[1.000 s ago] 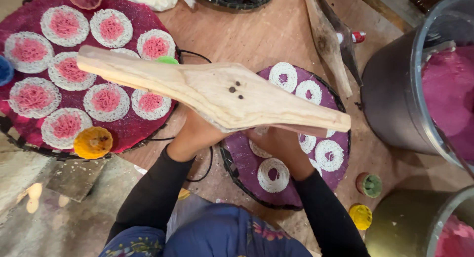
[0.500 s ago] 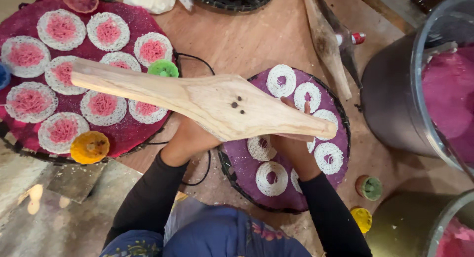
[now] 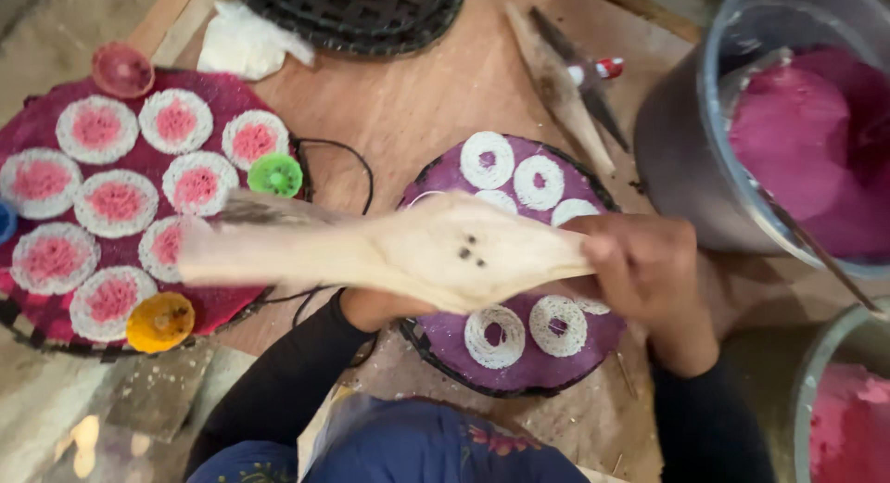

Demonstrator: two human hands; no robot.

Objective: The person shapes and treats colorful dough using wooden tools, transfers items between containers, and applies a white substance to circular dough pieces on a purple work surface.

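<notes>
Plywood floor [image 3: 436, 94], 2 hands gripping wooden press [image 3: 408, 251] over purple tray [image 3: 445, 335], grey pot [image 3: 686, 149] nearby

Wooden press [image 3: 417, 251] blocked most of purple round tray [image 3: 519, 376]; bare wooden board [image 3: 408, 103] lay open beyond tray. Steel pot [image 3: 677, 140] crowded tray's right, wooden sticks [image 3: 561, 80] its far-right, red tray [image 3: 232, 94] its left.

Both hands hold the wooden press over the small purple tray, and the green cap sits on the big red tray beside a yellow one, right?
Not quite. The head view shows the green cap at the big red tray's right rim, apart from the yellow cap at its lower edge. The rest holds.
</notes>
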